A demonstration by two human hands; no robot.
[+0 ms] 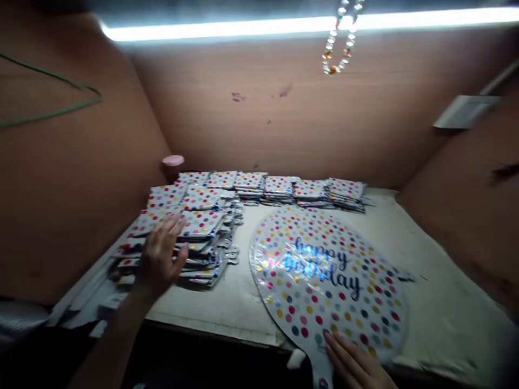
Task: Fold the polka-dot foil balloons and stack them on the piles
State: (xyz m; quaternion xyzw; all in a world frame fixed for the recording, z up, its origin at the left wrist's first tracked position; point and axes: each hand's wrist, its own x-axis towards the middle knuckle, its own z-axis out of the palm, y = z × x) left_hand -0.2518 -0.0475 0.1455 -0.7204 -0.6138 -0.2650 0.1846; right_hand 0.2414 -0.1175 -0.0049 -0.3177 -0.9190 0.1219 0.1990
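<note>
A flat foil balloon, white with coloured dots and "happy birthday" lettering, lies spread on the table. My right hand rests on its near edge beside the neck, fingers stretched out flat. Over on the left, my left hand is at the front stacks of folded dotted balloons, its thumb apart from the fingers. It covers part of these stacks, and whether it presses on them is unclear. Small tabs stick out from the right side of the stacks.
A row of folded balloon stacks lines the back of the table. A pink-topped container stands in the back left corner. Wooden panels enclose three sides. A bead string hangs by a bright tube light.
</note>
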